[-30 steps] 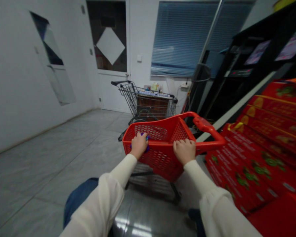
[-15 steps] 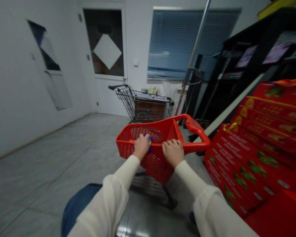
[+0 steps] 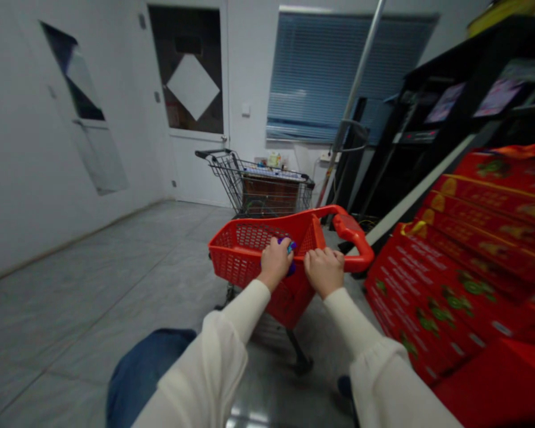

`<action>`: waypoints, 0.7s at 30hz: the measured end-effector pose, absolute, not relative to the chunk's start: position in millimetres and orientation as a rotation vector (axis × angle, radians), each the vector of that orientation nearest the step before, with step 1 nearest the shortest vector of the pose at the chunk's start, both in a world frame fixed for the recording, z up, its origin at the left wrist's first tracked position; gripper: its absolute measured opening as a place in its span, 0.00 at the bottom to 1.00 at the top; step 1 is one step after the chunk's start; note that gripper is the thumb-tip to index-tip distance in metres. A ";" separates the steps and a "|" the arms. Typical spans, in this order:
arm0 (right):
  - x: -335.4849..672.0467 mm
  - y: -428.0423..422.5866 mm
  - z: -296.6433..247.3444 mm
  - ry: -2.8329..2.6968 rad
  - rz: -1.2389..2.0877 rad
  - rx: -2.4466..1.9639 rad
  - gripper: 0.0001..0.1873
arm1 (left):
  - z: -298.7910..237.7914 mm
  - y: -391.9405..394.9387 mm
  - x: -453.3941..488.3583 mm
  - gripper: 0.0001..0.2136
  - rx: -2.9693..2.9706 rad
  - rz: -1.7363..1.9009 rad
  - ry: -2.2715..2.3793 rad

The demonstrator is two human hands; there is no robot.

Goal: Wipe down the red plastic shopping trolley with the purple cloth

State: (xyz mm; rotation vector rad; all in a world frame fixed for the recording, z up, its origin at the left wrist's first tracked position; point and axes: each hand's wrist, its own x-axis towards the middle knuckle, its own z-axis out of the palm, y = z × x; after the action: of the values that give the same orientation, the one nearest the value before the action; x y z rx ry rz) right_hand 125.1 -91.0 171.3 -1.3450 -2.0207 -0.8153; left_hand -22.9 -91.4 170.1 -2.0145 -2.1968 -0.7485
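Observation:
A red plastic shopping cart (image 3: 245,261) stands side-on in front of me, with its handle to the right. My left hand (image 3: 276,260) is closed round a small purple thing with light blue on it (image 3: 291,270), at the near rim of the basket. Most of that thing is hidden by the fingers, so its kind is unclear. Just to the right, my right hand (image 3: 325,267) has its fingers curled over the same rim, close to where the handle (image 3: 354,238) joins.
Behind stands a grey wire shopping cart (image 3: 223,172) with a brown box (image 3: 270,195) in it. Red printed cartons (image 3: 446,291) are stacked close on the right, before a black rack (image 3: 392,137). A metal pole (image 3: 359,77) leans near the window blind. A white door (image 3: 198,169) is at the back.
My left hand has slid right along the rim with the purple thing, nearer the right hand. My right hand has shifted slightly right. The red cart's handle end has moved a little left.

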 end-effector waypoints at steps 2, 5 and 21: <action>126.7 -91.5 171.0 -2.022 -0.814 -1.336 0.17 | 167.0 -90.1 -43.3 0.15 -1.981 -0.681 -2.248; 126.6 -92.8 170.0 -2.017 -0.804 -1.330 0.17 | 164.6 -89.6 -70.4 0.15 -1.900 -0.617 -2.334; 137.0 -88.7 171.2 -2.018 -0.797 -1.347 0.17 | 159.8 -90.8 -53.4 0.15 -1.912 -0.670 -2.304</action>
State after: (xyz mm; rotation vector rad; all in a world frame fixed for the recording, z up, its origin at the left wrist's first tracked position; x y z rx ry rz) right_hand 137.0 -88.7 171.2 -1.3469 -2.0181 -0.7971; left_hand -53.4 -90.8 159.8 -1.9124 -2.3039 -0.6697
